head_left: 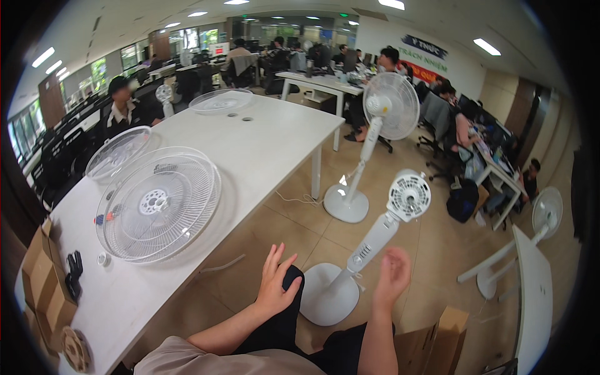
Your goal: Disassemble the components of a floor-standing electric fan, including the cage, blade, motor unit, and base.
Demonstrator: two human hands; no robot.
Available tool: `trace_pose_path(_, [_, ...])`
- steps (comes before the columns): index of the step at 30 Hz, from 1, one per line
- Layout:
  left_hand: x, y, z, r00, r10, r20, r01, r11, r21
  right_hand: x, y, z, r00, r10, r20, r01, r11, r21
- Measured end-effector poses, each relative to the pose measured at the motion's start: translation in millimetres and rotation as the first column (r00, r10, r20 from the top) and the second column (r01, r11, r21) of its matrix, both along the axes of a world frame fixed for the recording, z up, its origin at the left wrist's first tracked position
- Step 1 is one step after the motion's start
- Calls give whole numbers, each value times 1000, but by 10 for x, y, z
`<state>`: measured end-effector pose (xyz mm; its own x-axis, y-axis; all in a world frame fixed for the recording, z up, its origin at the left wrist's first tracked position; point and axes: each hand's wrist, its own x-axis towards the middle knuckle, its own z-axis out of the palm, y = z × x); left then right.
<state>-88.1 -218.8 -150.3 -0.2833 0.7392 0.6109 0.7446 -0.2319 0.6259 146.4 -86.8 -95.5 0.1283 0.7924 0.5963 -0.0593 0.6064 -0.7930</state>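
Note:
A white stand fan without its grille or blades stands in front of me, its bare motor head point(409, 197) on a slanted pole above a round base point(329, 294). To the left of the pole, my left hand point(275, 284) hangs in the air over my knee, fingers spread and nothing in them. My right hand point(394, 275) is raised on the pole's other side, apart from it; its fingers are loosely bent, slightly blurred, with no object visible in them. On the white table at left lies a large clear fan grille point(159, 203).
The white table point(269, 150) also bears another grille point(119, 152), a far clear round part point(220, 100), a cardboard box point(47, 287) and black parts point(74, 273). An assembled fan point(390, 106) stands beyond. A carton point(431, 344) sits at my right. People sit at desks behind.

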Motion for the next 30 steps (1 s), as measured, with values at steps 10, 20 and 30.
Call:
trace_pose_path(10, [-171, -237, -97, 998, 20, 59, -20, 1000, -8, -125, 1757, -929, 989, -51, 139, 87, 960, -266])
trace_pose_path(20, [-207, -266, -277, 994, 22, 110, -15, 998, -63, -36, 1866, -972, 991, 1, 137, 40, 954, -297])
trace_pose_path(30, [-170, -240, -315, 994, -29, 105, 36, 997, -69, -1, 1752, -992, 971, -69, 228, 122, 966, -227])
